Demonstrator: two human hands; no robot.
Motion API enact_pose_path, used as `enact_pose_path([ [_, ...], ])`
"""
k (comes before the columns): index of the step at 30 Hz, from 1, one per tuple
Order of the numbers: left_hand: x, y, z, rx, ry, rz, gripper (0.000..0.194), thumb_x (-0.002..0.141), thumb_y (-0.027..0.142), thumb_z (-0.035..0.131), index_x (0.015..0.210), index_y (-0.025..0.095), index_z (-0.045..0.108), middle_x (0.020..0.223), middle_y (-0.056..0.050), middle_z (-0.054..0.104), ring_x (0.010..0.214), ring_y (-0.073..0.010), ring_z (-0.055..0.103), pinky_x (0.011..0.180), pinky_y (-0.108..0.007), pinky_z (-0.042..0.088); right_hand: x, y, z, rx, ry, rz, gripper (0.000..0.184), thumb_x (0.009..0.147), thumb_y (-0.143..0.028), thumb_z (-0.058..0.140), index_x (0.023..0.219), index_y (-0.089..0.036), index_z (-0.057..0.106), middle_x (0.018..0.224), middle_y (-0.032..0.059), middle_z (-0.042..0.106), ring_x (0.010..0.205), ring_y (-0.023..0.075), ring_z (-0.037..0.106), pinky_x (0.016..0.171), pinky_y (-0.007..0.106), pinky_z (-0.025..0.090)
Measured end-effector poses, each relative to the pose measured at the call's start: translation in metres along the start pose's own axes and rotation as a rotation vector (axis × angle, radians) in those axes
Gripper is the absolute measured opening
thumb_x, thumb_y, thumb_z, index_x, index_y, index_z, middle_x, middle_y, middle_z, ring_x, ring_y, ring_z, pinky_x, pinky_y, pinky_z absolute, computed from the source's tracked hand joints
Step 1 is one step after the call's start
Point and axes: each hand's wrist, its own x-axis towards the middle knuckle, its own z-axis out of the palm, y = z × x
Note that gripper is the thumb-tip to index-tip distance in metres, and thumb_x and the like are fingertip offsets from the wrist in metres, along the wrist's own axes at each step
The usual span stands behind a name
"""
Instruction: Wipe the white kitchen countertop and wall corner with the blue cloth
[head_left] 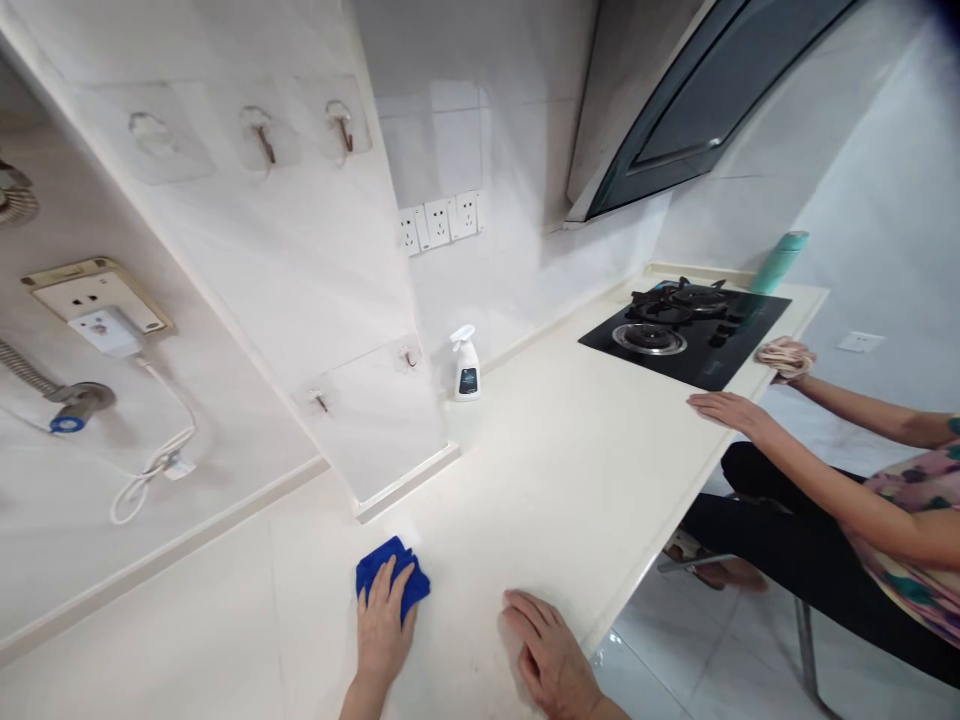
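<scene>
My left hand (384, 630) presses a folded blue cloth (382, 558) onto the pale countertop (555, 470), fingers spread over its near side. The cloth lies close to the base of the tiled wall corner. To the right, my right hand (547, 650) rests on the counter near its front edge. Its fingers are loosely bent, and nothing shows in them. A white spray bottle (466, 370) with a dark label stands upright farther back against the wall, apart from both hands.
A seated person (892, 510) at the right has one hand on the counter edge and holds a pinkish cloth (785, 356). Beyond are a black gas hob (709, 365) and a green bottle (780, 262). A range hood (705, 100) overhangs. A wall corner (405, 485) juts onto the counter.
</scene>
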Motion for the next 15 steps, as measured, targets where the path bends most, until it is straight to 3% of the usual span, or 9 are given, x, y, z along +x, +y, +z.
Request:
enact_pose_path([
  [4,-0.002,0.008,-0.008,-0.295,-0.083,-0.184,0.066,0.088,0.048,0.053,0.149,0.029,0.036,0.161,-0.011,0.035,0.151,-0.0324,0.027,0.121,-0.069,0.017,0.014,-0.002,0.007,0.045,0.160,0.034,0.058,0.077,-0.007,0.043,0.132,-0.021,0.055,0.133,0.0092,0.060,0.120,0.0235,0.057,0.103,0.043,0.050],
  [7,-0.015,0.006,-0.020,-0.574,-0.058,-0.201,0.072,0.090,0.055,0.047,0.153,0.026,0.027,0.163,-0.012,0.030,0.153,-0.0268,0.023,0.126,-0.060,0.015,0.051,-0.022,0.012,0.080,0.236,-0.008,0.060,0.085,-0.011,0.040,0.144,-0.021,0.042,0.142,0.0105,0.053,0.127,0.0235,0.053,0.103,0.041,0.051],
  [10,-0.046,-0.010,-0.038,-0.669,0.079,-0.285,0.071,0.091,0.056,0.044,0.151,0.021,0.030,0.163,-0.012,0.032,0.151,-0.0223,0.027,0.127,-0.049,0.022,0.100,-0.063,0.021,0.101,0.115,-0.080,0.058,0.090,-0.015,0.038,0.148,-0.021,0.038,0.151,0.0105,0.045,0.138,0.0253,0.043,0.112,0.044,0.043],
  [12,-0.073,-0.024,-0.048,-0.676,0.166,-0.401,0.069,0.091,0.058,0.043,0.148,0.021,0.035,0.160,-0.012,0.037,0.148,-0.0230,0.034,0.123,-0.046,0.033,0.128,-0.092,0.032,0.087,-0.022,-0.131,0.058,0.092,-0.021,0.040,0.150,-0.022,0.037,0.155,0.0092,0.041,0.144,0.0295,0.035,0.118,0.053,0.034],
  [15,-0.118,-0.039,-0.051,-0.691,0.285,-0.616,0.066,0.088,0.064,0.042,0.139,0.023,0.047,0.148,-0.012,0.052,0.130,-0.0250,0.056,0.102,-0.039,0.055,0.149,-0.122,0.052,0.054,-0.224,-0.228,0.061,0.095,-0.035,0.043,0.154,-0.030,0.030,0.161,0.0049,0.033,0.149,0.0366,0.021,0.119,0.069,0.018],
])
